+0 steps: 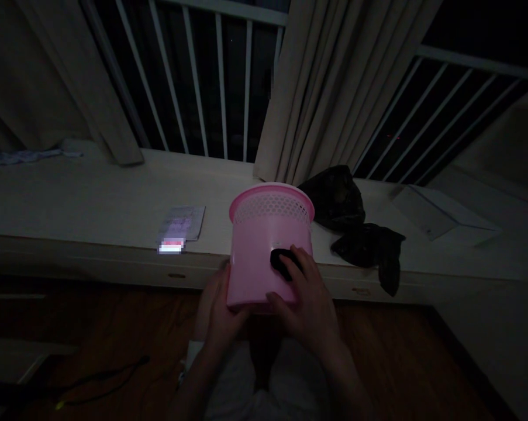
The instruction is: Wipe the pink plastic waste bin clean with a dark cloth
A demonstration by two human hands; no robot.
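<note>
A pink wastebasket [255,257] with a latticed band under its rim is in front of me, above my lap and against the edge of the white ledge. My left hand [226,310] grips it at the lower left, thumb along the bottom edge and the other fingers mostly hidden behind. Against its side, my right hand [310,292] presses a small soft black thing, perhaps a cloth or sponge [282,264], under bent fingers. The right thumb rests near the basket's lower edge. Dim light hides the finer detail.
Two black plastic bags [338,199] lie crumpled on the ledge [92,199] to the right, one drooping over its edge. Further right is a white box-like thing [443,216]. Papers [182,222] lie to the left. Curtains [316,88] and white bars [220,82] stand behind.
</note>
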